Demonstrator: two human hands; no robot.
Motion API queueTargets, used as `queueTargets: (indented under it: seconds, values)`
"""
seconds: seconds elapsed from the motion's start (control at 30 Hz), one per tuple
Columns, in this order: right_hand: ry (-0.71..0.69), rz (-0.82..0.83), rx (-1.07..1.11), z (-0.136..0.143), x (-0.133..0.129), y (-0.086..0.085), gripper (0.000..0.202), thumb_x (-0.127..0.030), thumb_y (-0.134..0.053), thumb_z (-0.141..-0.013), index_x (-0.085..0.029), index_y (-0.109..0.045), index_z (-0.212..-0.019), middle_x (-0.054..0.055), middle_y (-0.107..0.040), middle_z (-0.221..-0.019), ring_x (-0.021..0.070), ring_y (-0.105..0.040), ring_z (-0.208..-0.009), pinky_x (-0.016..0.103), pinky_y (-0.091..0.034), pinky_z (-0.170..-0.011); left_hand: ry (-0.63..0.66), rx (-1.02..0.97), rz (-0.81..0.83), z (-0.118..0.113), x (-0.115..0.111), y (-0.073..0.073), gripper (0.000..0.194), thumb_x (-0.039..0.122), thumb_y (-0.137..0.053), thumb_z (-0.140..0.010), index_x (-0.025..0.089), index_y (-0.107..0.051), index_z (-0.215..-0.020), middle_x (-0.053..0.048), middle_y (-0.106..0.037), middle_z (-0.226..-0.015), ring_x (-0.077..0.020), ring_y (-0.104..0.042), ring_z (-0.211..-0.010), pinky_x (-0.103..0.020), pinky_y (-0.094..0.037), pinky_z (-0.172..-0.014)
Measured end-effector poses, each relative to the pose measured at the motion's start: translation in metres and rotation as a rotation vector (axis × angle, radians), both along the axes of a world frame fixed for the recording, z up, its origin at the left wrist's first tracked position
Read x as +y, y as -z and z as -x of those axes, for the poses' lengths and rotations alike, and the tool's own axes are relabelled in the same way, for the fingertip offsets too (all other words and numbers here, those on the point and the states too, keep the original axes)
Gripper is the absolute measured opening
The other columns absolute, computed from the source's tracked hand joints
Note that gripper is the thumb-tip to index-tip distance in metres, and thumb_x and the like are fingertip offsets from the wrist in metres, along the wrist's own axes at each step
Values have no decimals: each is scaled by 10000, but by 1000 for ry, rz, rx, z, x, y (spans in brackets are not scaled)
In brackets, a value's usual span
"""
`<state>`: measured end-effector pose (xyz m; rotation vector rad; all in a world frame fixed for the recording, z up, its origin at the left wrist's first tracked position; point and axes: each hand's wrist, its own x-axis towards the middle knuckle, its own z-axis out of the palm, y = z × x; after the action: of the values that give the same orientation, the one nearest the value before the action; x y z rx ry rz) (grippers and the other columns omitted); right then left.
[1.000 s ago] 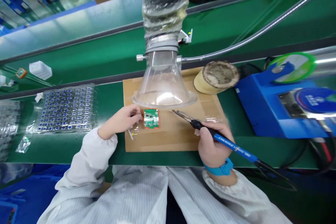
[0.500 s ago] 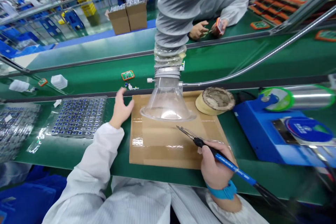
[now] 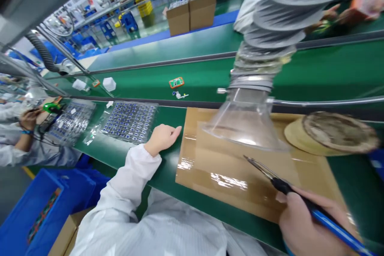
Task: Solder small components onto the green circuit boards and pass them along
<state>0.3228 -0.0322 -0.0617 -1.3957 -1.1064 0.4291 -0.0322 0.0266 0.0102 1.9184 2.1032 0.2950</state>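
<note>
My right hand [image 3: 309, 220] is wrapped round a blue and black soldering iron [image 3: 282, 186], whose thin metal tip hangs over the brown cardboard sheet [image 3: 210, 160]. Left of that sheet, my left hand [image 3: 163, 138] is closed at the green bench, thumb toward the cardboard; whether anything is inside its curled fingers is hidden. Beyond it lies a clear tray of small blue-faced parts [image 3: 130, 122]. A clear funnel-shaped hood [image 3: 246, 122] on a grey hose hangs above the cardboard. On the green belt rest an orange-framed circuit board [image 3: 176, 83] and a small white part [image 3: 179, 95].
A round, crusted pot [image 3: 327, 134] stands at the cardboard's right rear. A co-worker's hand [image 3: 28, 120] is at far left, and another person's hands [image 3: 357, 12] are at upper right. Blue bins [image 3: 60, 180] stand below the bench at left.
The view has swung left, so the bench items appear farther right. My left hand has gone from spread fingers to curled ones. My right hand still holds the soldering iron.
</note>
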Motion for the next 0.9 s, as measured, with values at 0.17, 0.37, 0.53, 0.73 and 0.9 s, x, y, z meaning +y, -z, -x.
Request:
queueTargets:
  seconds: [0.17, 0.37, 0.53, 0.73, 0.9]
  values:
    - [-52, 24, 20, 12, 2, -20, 413, -714, -808, -653, -318, -688, -638, 115, -672, -611, 305, -645, -476, 512, -487, -479, -296, 144, -42, 96, -25, -35, 386, 290, -342, -1034, 193, -680, -874, -75, -678, -753, -223, -618, -734, -326, -421, -734]
    - [-41, 56, 27, 22, 3, -34, 506, -813, -767, -642, -327, -634, -597, 100, -636, -579, 294, -622, -453, 517, -464, -464, -361, 226, 188, 168, -60, -53, 228, 131, -522, -827, 202, -736, -863, -68, -755, -852, -235, -668, -783, -318, -490, -780]
    - [-72, 20, 14, 22, 2, -32, 473, -778, -782, -660, -323, -658, -629, 95, -640, -585, 283, -619, -464, 514, -465, -485, -292, 268, 267, 166, -80, -48, 254, 150, -569, -756, 232, -776, -879, -75, -774, -1006, -270, -695, -936, -345, -522, -873]
    - [-56, 33, -5, 16, 3, -21, 375, -644, -871, -626, -311, -699, -644, 95, -686, -609, 287, -656, -473, 468, -492, -465, -277, 319, 264, 168, -79, -45, 142, 198, -615, -704, 220, -737, -773, -115, -736, -998, -301, -659, -1004, -393, -513, -952]
    - [-58, 53, 6, 9, -3, -11, 276, -511, -859, -668, -274, -723, -709, 90, -721, -677, 292, -689, -544, 448, -511, -514, -194, 303, 290, 170, -72, -55, 73, 220, -584, -688, 221, -644, -646, -104, -727, -874, -286, -665, -900, -380, -509, -883]
